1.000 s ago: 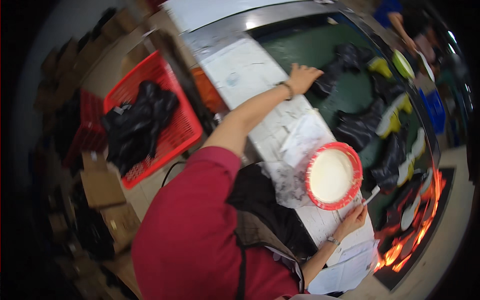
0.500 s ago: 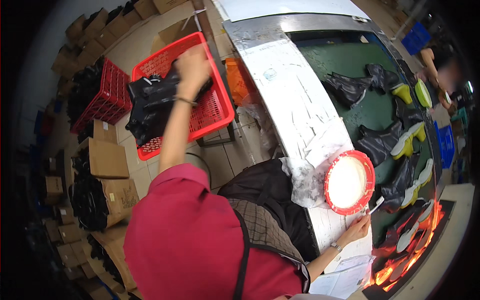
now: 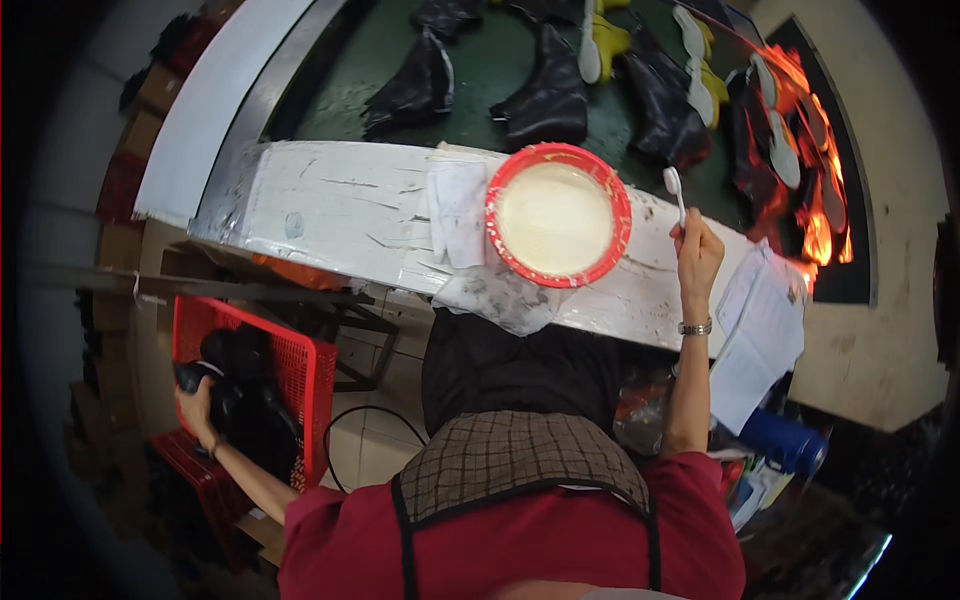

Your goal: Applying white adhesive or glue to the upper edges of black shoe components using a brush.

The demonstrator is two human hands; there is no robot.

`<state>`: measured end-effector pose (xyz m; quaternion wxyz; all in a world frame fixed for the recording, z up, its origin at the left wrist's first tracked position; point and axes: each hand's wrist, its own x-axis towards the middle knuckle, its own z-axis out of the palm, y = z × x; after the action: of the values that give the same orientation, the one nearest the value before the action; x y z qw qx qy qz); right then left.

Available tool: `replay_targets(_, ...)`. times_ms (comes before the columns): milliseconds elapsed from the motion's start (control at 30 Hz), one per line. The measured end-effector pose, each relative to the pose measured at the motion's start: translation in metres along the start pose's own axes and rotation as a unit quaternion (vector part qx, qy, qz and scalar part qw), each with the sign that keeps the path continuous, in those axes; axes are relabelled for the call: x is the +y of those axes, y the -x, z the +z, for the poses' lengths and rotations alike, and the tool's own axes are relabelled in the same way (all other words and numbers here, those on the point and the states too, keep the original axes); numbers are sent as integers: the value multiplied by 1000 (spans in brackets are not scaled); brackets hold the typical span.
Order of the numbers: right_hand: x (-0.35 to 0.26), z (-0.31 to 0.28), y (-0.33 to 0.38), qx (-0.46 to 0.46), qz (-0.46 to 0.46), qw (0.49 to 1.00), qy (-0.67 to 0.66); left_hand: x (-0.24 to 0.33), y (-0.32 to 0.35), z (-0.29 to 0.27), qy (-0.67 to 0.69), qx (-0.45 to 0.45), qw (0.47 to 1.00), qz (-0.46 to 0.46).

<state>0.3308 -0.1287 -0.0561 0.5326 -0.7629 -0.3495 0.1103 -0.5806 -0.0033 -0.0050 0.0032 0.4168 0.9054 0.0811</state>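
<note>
My right hand [image 3: 699,252] is closed round the handle of a small white brush [image 3: 673,183] that looks like a toothbrush. The brush points up, bristle end away from me, to the right of a red tub [image 3: 622,235]. Cream-coloured liquid [image 3: 556,219] fills the tub. Out to the left, my left hand [image 3: 196,408] grips a black boot [image 3: 205,375] in a red plastic basket [image 3: 318,400]. More dark boots [image 3: 262,400] lie in that basket, in shadow, their shapes hard to separate.
A white cloth [image 3: 457,215] and a stained rag [image 3: 497,300] lie beside the tub on the white ledge [image 3: 345,205]. Black boots [image 3: 550,95] lie on the green belt [image 3: 470,125] beyond, leading to a glowing heater [image 3: 820,225]. Papers [image 3: 750,340] and a blue bottle [image 3: 785,443] are at right.
My view has swung left to right, bringing the tub to the middle. My left hand, blurred above the basket's boots before, now holds one. My right hand has raised the brush upright.
</note>
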Motion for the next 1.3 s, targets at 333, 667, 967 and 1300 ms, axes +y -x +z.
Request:
replay_targets(333, -96, 7, 21, -160, -195, 923, 290, 233, 163, -67, 440, -116, 867, 202)
replay_targets(667, -92, 9, 15, -193, -217, 917, 272, 420, 290, -42, 390, -490, 695, 354)
replay_targets(967, -141, 11, 8, -186, -348, 918, -34, 439, 306, -40, 330, -675, 580, 314)
replay_targets(1300, -139, 25, 26, -140, -362, 921, 24, 436, 298, -57, 430, -573, 600, 356)
